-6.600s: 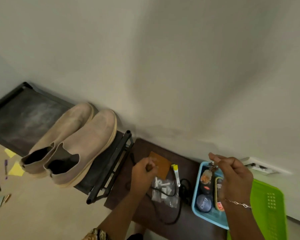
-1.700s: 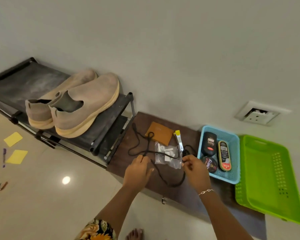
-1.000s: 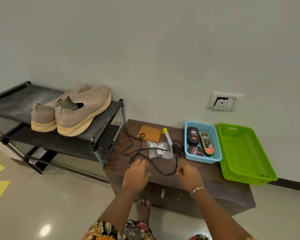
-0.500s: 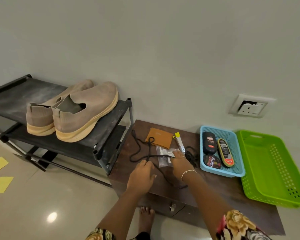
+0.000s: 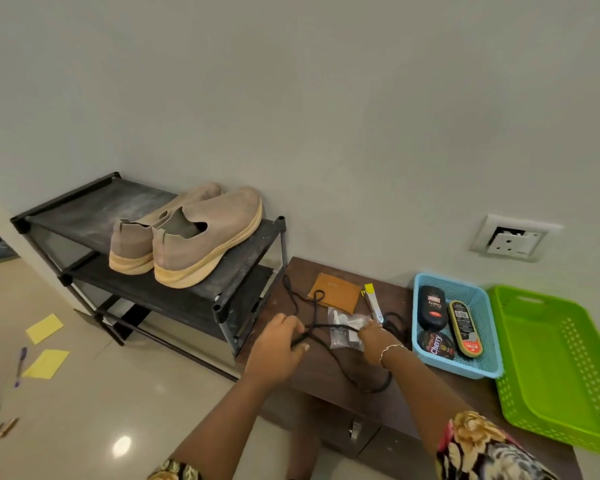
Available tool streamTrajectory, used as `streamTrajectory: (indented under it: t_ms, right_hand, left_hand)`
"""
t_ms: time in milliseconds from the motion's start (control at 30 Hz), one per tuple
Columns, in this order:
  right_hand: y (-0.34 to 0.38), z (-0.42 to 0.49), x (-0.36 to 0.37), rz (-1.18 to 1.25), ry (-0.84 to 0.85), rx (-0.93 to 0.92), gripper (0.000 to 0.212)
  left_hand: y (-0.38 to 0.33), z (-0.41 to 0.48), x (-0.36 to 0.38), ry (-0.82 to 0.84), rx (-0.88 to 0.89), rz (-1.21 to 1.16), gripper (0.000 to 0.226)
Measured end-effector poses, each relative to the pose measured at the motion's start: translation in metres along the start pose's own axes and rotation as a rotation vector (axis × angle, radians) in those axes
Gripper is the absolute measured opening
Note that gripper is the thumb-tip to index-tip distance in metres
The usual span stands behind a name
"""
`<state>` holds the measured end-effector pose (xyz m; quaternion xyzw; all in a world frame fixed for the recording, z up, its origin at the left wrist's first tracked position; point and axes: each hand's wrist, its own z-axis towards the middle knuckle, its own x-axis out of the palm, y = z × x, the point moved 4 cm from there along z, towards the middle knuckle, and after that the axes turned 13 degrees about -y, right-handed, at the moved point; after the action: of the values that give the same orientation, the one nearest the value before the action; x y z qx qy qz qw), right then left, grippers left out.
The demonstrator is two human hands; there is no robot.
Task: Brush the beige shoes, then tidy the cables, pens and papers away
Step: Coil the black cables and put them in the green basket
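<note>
Head view: cable-tidying step in hand on the counter (image 5: 321,388).
The left grip (image 5: 278,344) is clamped on the black cable (image 5: 378,390), which sprawls in loose loops over the counter. The right grip (image 5: 374,341) appears to pinch the same cable further along; its fingertips are partly hidden. The beige shoes (image 5: 201,244) stand on the shoe rack (image 5: 84,209). Next move, as judged: gather the loops into one coil, then stow it, probably in the green basket (image 5: 551,368). Pens (image 5: 21,365) and papers (image 5: 45,363) lie on the floor.

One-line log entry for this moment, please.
phase: cable tidying | left hand: grips black cable | right hand: pinches black cable | beige shoes: on rack | pens, papers: on floor
</note>
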<state>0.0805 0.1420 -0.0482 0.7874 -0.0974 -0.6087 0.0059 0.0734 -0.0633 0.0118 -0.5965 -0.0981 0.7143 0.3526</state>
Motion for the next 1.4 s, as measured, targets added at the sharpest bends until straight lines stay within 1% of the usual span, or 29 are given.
streamTrajectory:
  t_ms: [100, 167, 233, 300, 333, 433, 500, 567, 633, 700, 800, 867, 933, 1000, 1067, 1133, 1200, 1267, 1333, 1400]
  right_hand:
    - [0.002, -0.011, -0.019, 0.193, -0.159, 0.038, 0.035]
    - [0.002, -0.019, -0.045, 0.318, -0.290, 0.029, 0.029]
    - [0.004, -0.029, -0.077, 0.445, -0.386, 0.007, 0.022]
    - [0.007, -0.043, -0.109, 0.603, -0.441, 0.001, 0.022]
    - [0.008, -0.050, -0.125, 0.684, -0.465, 0.013, 0.024]
    - [0.016, -0.074, -0.169, 0.827, -0.537, -0.007, 0.019]
    - [0.025, -0.091, -0.193, 0.904, -0.555, -0.058, 0.019]
    - [0.030, -0.106, -0.211, 1.046, -0.562, -0.091, 0.026]
    - [0.034, -0.119, -0.223, 1.159, -0.533, -0.085, 0.022]
    - [0.041, -0.133, -0.227, 1.217, -0.445, -0.053, 0.021]
    - [0.054, -0.153, -0.226, 1.199, -0.292, 0.013, 0.018]
    - [0.064, -0.163, -0.226, 1.255, -0.222, 0.045, 0.023]
    - [0.072, -0.173, -0.228, 1.398, -0.165, 0.066, 0.026]
    - [0.082, -0.182, -0.231, 1.605, -0.091, 0.076, 0.028]
    - [0.090, -0.189, -0.235, 1.827, -0.027, 0.051, 0.029]
    - [0.095, -0.194, -0.239, 2.001, -0.008, 0.008, 0.025]
    - [0.098, -0.198, -0.241, 2.133, -0.032, -0.032, 0.019]
    - [0.096, -0.198, -0.237, 2.238, -0.118, -0.042, 0.024]
    - [0.089, -0.195, -0.233, 2.281, -0.290, -0.017, 0.034]
    - [0.083, -0.192, -0.230, 2.282, -0.465, -0.025, 0.034]
  left_hand:
    - [0.006, -0.002, -0.007, 0.031, -0.030, 0.053, 0.025]
    - [0.000, 0.001, -0.011, 0.024, -0.064, 0.031, 0.024]
    - [-0.016, 0.010, -0.017, -0.017, -0.099, -0.062, 0.024]
    - [-0.039, 0.023, -0.025, -0.067, -0.097, -0.205, 0.031]
    - [-0.052, 0.030, -0.030, -0.067, -0.080, -0.270, 0.037]
    - [-0.092, 0.048, -0.042, 0.001, -0.007, -0.409, 0.049]
    - [-0.111, 0.054, -0.049, 0.029, 0.004, -0.459, 0.043]
    - [-0.126, 0.058, -0.061, 0.006, 0.019, -0.448, 0.026]
    - [-0.137, 0.059, -0.077, -0.033, 0.041, -0.488, 0.015]
    - [-0.145, 0.057, -0.094, -0.062, 0.050, -0.522, 0.013]
    - [-0.152, 0.055, -0.116, -0.083, 0.067, -0.529, 0.017]
    - [-0.155, 0.053, -0.127, -0.085, 0.062, -0.567, 0.020]
    - [-0.153, 0.050, -0.136, -0.093, 0.045, -0.606, 0.018]
    - [-0.149, 0.045, -0.140, -0.094, 0.029, -0.638, 0.011]
    - [-0.145, 0.039, -0.141, -0.089, 0.022, -0.663, 0.009]
    - [-0.141, 0.032, -0.138, -0.078, 0.005, -0.686, 0.011]
    - [-0.139, 0.023, -0.132, -0.052, -0.022, -0.702, 0.011]
    - [-0.138, 0.014, -0.122, -0.010, -0.033, -0.720, 0.012]
    - [-0.141, 0.008, -0.114, 0.059, -0.045, -0.740, 0.011]
    - [-0.146, 0.004, -0.110, 0.112, -0.031, -0.688, 0.014]
